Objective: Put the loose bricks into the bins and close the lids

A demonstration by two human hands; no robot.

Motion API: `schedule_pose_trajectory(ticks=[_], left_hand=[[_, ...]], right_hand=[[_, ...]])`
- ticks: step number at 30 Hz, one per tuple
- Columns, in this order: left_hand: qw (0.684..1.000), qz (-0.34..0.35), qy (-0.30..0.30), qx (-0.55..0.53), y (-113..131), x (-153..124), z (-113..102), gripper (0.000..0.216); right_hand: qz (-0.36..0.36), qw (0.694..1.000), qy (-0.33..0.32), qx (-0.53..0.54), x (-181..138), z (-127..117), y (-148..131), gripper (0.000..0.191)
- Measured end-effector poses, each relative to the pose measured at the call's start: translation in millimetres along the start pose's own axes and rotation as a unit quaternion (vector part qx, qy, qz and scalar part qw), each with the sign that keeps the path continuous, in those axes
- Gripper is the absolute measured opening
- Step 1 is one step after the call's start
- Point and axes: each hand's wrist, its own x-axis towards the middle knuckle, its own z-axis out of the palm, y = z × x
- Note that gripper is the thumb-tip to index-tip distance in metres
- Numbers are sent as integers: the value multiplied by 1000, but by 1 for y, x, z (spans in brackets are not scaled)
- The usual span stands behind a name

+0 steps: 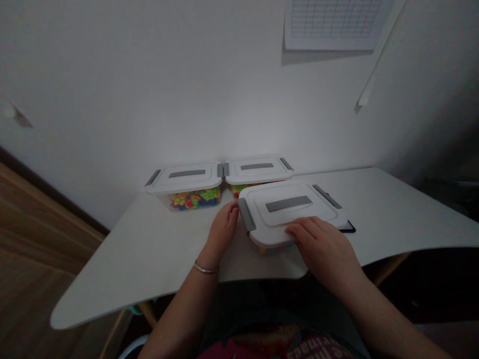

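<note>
Nearest me on the white table [157, 259] stands a clear storage box with a white lid [288, 219] and grey end latches. Its lid is on, and colourful contents show faintly under the front rim. My left hand [223, 227], with a silver bangle at the wrist, is closed against the box's left end beside the grey latch [247, 214]; its fingertips are partly hidden. My right hand [322, 244] grips the front right of the box, fingers bent over the lid's edge and thumb out of sight.
Two similar lidded boxes, a left one [183, 179] and a right one [258, 169], stand against the wall with colourful small pieces inside. A dark-edged flat item [349, 227] pokes out right of the front box. A printed grid sheet [333, 22] hangs above.
</note>
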Motion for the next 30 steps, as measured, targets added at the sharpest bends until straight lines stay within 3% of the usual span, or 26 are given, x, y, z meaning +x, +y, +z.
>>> schedule_pose_trajectory(ticks=[2,4,10,15,21,30], left_hand=[[990,34,16,137,-9,0,0,35],[979,36,11,202,-17,1,2,32],[959,4,-25,283,-36,1,9,34],[948,-16,-36,316,-42,-4,11,35],[939,-29,-42,339,-41,-8,12,33],[935,-26,-60,348,-36,-11,12,36]], right_hand=[[10,1000,26,3,-7,-5,8,19],[25,998,53,-8,-15,-11,17,17],[47,983,147,-99,-27,-26,51,17],[77,946,232,-211,-22,-17,98,10],[223,949,150,-164,-13,6,148,19],[313,941,77,-104,17,51,194,22]])
